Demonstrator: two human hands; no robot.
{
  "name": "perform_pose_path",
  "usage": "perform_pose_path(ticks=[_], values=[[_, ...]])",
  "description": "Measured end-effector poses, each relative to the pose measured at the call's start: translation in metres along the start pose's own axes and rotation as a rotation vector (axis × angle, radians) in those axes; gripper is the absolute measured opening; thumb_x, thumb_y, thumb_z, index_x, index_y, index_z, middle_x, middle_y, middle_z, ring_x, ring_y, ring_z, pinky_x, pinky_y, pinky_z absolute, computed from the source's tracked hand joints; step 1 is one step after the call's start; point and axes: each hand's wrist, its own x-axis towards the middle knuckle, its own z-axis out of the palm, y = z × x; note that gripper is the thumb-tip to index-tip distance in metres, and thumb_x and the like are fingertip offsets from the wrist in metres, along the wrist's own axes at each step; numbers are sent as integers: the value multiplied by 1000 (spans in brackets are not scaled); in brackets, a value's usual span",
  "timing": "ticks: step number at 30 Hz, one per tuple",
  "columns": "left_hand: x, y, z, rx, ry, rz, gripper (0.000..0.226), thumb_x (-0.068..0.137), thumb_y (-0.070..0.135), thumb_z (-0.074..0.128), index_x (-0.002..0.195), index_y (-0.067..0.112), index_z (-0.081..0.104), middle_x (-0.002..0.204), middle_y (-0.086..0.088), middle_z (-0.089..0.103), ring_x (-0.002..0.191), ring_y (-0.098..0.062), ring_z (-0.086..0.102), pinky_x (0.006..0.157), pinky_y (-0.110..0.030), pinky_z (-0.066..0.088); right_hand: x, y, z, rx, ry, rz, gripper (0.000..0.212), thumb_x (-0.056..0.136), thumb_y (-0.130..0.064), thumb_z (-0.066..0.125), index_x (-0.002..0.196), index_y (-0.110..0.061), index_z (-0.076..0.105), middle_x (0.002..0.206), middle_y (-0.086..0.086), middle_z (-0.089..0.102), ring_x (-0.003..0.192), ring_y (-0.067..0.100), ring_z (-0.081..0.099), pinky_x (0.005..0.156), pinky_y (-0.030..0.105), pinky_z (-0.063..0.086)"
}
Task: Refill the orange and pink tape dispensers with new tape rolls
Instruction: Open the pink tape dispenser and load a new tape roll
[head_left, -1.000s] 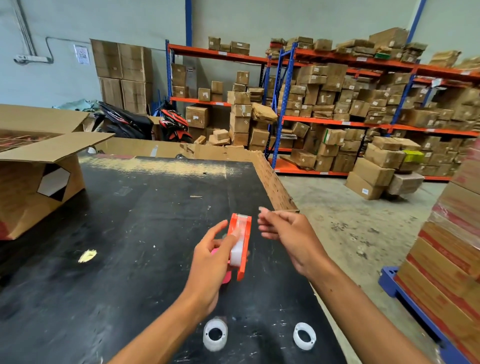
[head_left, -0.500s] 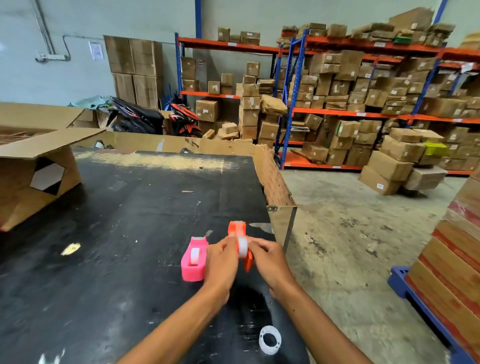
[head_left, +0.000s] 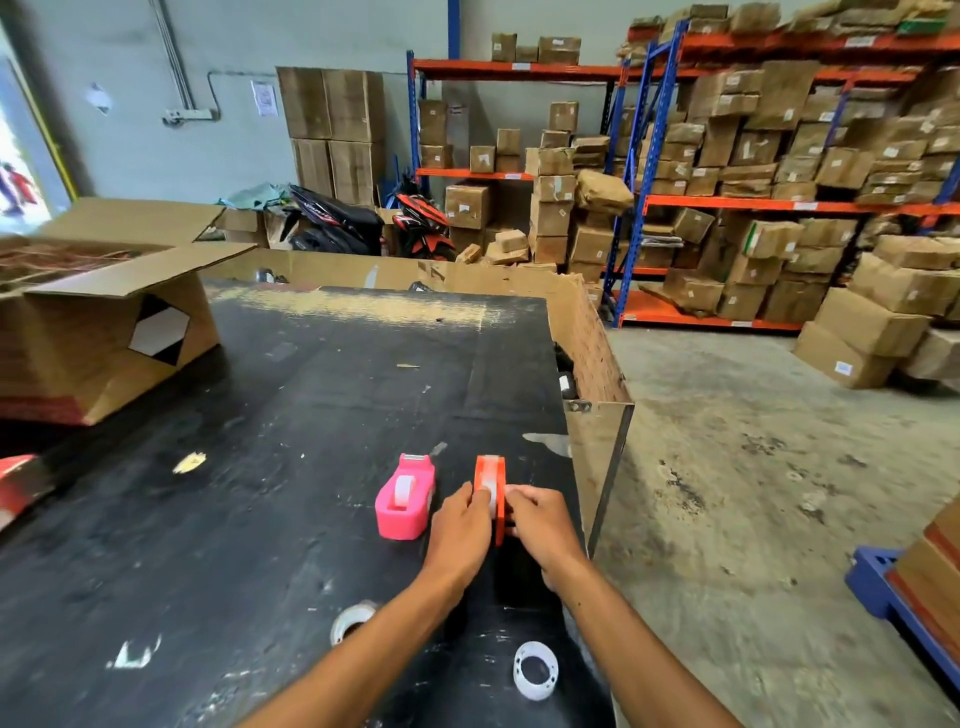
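Observation:
The orange tape dispenser (head_left: 490, 475) stands on the black table (head_left: 291, 426) near its right edge, with a clear tape roll seated in it. My left hand (head_left: 460, 530) grips its left side and my right hand (head_left: 540, 522) pinches its right side. The pink tape dispenser (head_left: 406, 496) stands just to the left, untouched, with a roll showing in its slot. Two empty white tape cores lie near me: one core (head_left: 535, 670) between my forearms, another core (head_left: 350, 621) partly hidden by my left forearm.
An open cardboard box (head_left: 109, 332) sits on the table's left. A cardboard wall (head_left: 592, 353) lines the table's right and far edges. Beyond are concrete floor, shelving stacked with boxes (head_left: 753, 171), parked motorbikes (head_left: 363, 223) and a blue pallet (head_left: 893, 597) at right.
The orange dispenser came down from mid-air onto the table beside the pink one. My right hand closed onto it. The view shifted, bringing the second white core back into sight.

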Motion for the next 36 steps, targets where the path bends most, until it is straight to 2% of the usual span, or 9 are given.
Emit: perform_pose_path(ticks=[4,6,9,12,17,19,26,30,36], values=[[-4,-1,-15,31,-35,90,27,93,10,43,86,33,55,91,16,55,95,-13,53,73,-12,38,-3,-3,-6,6,11,7,26,88,-15,48,80,-17,73,89,5,74,93,26,67,93,49,53],[-1,-6,-32,63,-14,143,37,88,4,49,123,14,56,120,0,60,114,-20,55,93,-22,41,-4,-12,-7,-20,120,-47,21,91,-14,50,96,-14,71,97,-1,70,96,19,62,92,38,51],[12,-11,-70,124,66,240,48,79,9,58,127,12,54,124,-12,63,111,-32,60,96,-41,47,-2,-34,-1,-135,231,-231,22,89,-10,55,108,-8,68,109,5,67,94,12,59,78,17,42],[27,-16,-102,375,-26,231,71,75,16,64,140,6,37,141,-11,49,133,-27,42,109,-35,33,1,-56,25,-312,87,-369,20,84,-8,61,101,-9,71,103,8,69,87,12,61,72,9,42],[42,-39,-125,508,-247,307,54,62,54,70,103,20,61,89,13,64,97,-20,61,87,-34,47,5,-68,78,-802,-222,-243,15,77,-8,63,89,-15,70,97,14,62,83,21,58,76,30,49],[50,-52,-129,578,-246,394,47,67,60,63,97,24,62,91,8,70,88,-15,61,79,-35,50,8,-69,93,-950,-213,-154,6,75,-9,64,79,-13,66,105,21,63,79,20,53,65,29,46],[63,-59,-136,618,-203,545,38,71,54,62,85,20,56,85,3,67,80,-20,59,69,-36,48,7,-79,114,-1208,-25,-212,25,75,-4,59,100,-5,62,112,16,66,106,35,62,81,35,49],[66,-63,-136,653,-220,527,36,70,51,63,84,19,55,89,2,67,87,-22,60,72,-39,50,-18,-65,111,-1094,146,-365,25,81,-16,54,106,-10,57,110,11,59,103,30,58,68,34,36],[52,-53,-145,342,-190,582,63,82,36,60,141,22,39,137,13,44,130,-9,38,107,-23,31,-54,-57,74,-672,232,-449,13,76,-23,67,87,-19,60,82,-6,50,74,10,51,67,22,42]])
